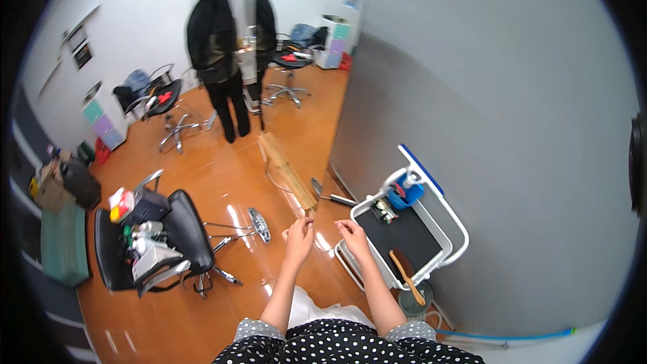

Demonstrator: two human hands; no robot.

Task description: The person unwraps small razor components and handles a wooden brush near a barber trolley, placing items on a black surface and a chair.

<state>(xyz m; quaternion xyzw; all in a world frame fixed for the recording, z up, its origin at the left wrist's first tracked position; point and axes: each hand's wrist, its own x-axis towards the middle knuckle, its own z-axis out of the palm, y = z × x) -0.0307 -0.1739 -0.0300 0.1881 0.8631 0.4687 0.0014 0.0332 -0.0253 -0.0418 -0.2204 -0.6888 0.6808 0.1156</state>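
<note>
Both my hands are held up in front of me, a short gap between them. My left hand (298, 234) has its fingers curled and pressed together; anything between them is too small to make out. Facing it, my right hand (351, 234) is likewise bent into a pinch, its contents indistinct. It is nearest to the white-framed trolley (458, 229) on the right. On the trolley's black top mat (411, 236) are a blue container (406, 192), several small clip-like items (384, 211) and a wooden-handled brush (409, 279).
A black salon chair (189, 229) stands at left, loaded with bottles (145, 239) and a box. Ahead, a wooden ledge (286, 168) runs along a tall mirror (303, 87). A person in black (216, 47) stands farther back. A grey wall (539, 128) borders the right.
</note>
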